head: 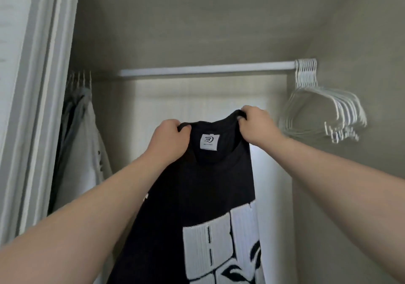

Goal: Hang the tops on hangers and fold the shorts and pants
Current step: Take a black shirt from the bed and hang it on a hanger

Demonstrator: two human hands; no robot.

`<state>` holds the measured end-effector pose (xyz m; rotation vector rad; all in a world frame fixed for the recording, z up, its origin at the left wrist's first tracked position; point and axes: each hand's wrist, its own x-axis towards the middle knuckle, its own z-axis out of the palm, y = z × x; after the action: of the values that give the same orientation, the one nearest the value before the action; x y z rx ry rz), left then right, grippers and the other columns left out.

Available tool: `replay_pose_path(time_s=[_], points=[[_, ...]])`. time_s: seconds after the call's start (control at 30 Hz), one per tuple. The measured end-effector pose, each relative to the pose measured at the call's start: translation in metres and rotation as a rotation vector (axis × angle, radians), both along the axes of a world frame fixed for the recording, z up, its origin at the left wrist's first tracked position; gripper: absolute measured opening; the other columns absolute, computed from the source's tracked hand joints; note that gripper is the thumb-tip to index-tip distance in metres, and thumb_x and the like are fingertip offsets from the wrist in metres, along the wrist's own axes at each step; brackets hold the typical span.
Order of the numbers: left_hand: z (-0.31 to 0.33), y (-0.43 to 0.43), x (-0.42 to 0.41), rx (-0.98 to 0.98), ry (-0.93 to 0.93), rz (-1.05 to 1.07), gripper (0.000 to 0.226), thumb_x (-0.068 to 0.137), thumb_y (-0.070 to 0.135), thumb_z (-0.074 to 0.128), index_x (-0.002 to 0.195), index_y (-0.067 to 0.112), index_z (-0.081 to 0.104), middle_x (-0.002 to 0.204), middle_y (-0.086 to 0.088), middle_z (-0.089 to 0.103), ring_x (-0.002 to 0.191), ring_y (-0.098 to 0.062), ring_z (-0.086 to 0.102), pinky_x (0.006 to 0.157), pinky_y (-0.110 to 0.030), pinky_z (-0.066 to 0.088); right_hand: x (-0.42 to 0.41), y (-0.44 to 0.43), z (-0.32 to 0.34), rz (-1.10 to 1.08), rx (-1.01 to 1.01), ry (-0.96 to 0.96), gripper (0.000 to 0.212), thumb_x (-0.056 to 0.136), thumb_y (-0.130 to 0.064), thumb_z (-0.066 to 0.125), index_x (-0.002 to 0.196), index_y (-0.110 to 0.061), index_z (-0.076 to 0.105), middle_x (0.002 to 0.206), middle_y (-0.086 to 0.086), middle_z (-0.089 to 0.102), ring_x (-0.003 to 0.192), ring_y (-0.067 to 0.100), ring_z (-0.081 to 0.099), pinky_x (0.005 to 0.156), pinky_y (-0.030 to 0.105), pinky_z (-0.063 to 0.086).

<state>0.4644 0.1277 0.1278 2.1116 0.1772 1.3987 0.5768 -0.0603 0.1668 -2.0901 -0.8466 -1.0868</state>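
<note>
While left hand (pixel 169 133) and right hand (pixel 255 122) each grip neckline of black top (pixel 197 196), garment hangs long axis vertical, below rod (pixel 206 69) middle. Empty white hangers (pixel 324 112) bunched at rod's right end, up-right of hands; right hand nearer. No hanger in top yet.

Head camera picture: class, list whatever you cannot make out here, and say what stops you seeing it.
All in the head view.
1. Black top: hem cut off by the bottom edge; cloth hides whether a hanger is inside.
2. Label: print too small to read.
3. Hanging clothes: door frame and shadow hide how many.
4. White hangers: blurred, cannot be counted.
</note>
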Motion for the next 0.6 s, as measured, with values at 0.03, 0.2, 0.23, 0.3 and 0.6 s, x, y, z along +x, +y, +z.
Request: replay_pose_path(time_s=[0.03, 0.2, 0.23, 0.3, 0.6], points=[[0.013, 0.000, 0.008, 0.014, 0.006, -0.001, 0.036, 0.099, 0.029, 0.051, 0.070, 0.009, 0.048, 0.062, -0.001, 0.047, 0.060, -0.021, 0.046, 0.053, -0.030, 0.033, 0.004, -0.003, 0.012, -0.082, -0.078, -0.027, 0.013, 0.096, -0.014, 0.042, 0.092, -0.012, 0.054, 0.093, 0.007, 0.062, 0.087, 0.033, 0.056, 0.067, 0.036, 0.045], [0.061, -0.011, 0.048, 0.097, 0.051, -0.006, 0.031, 0.100, 0.028, 0.049, 0.078, 0.007, 0.053, 0.073, -0.008, 0.055, 0.069, -0.026, 0.052, 0.059, -0.031, 0.039, 0.005, -0.026, 0.056, -0.566, -0.428, -0.314, 0.030, 0.086, -0.008, 0.049, 0.110, -0.019, 0.062, 0.111, 0.005, 0.063, 0.105, 0.030, 0.054, 0.084, 0.036, 0.036], [0.067, -0.016, 0.055, 0.118, 0.058, -0.004, 0.030, 0.099, 0.027, 0.049, 0.078, 0.007, 0.054, 0.073, -0.009, 0.056, 0.070, -0.026, 0.053, 0.058, -0.031, 0.039, 0.005, -0.032, 0.063, -0.649, -0.449, -0.349, 0.030, 0.087, -0.010, 0.049, 0.113, -0.019, 0.062, 0.115, 0.006, 0.061, 0.112, 0.030, 0.052, 0.091, 0.039, 0.035], [0.075, -0.025, 0.069, 0.154, 0.074, 0.018, 0.027, 0.098, 0.023, 0.049, 0.076, 0.008, 0.053, 0.072, -0.009, 0.055, 0.067, -0.025, 0.051, 0.056, -0.030, 0.037, 0.008, -0.047, 0.076, -0.822, -0.467, -0.349, 0.033, 0.090, -0.016, 0.048, 0.120, -0.020, 0.061, 0.124, 0.008, 0.057, 0.121, 0.031, 0.048, 0.099, 0.042, 0.033], [0.084, -0.033, 0.086, 0.202, 0.073, 0.080, 0.032, 0.095, 0.021, 0.050, 0.066, 0.010, 0.042, 0.062, -0.006, 0.047, 0.057, -0.024, 0.042, 0.053, -0.030, 0.033, 0.022, -0.088, 0.093, -1.186, -0.443, -0.204, 0.039, 0.094, -0.020, 0.051, 0.133, -0.020, 0.058, 0.132, 0.006, 0.057, 0.122, 0.029, 0.050, 0.088, 0.035, 0.030]])
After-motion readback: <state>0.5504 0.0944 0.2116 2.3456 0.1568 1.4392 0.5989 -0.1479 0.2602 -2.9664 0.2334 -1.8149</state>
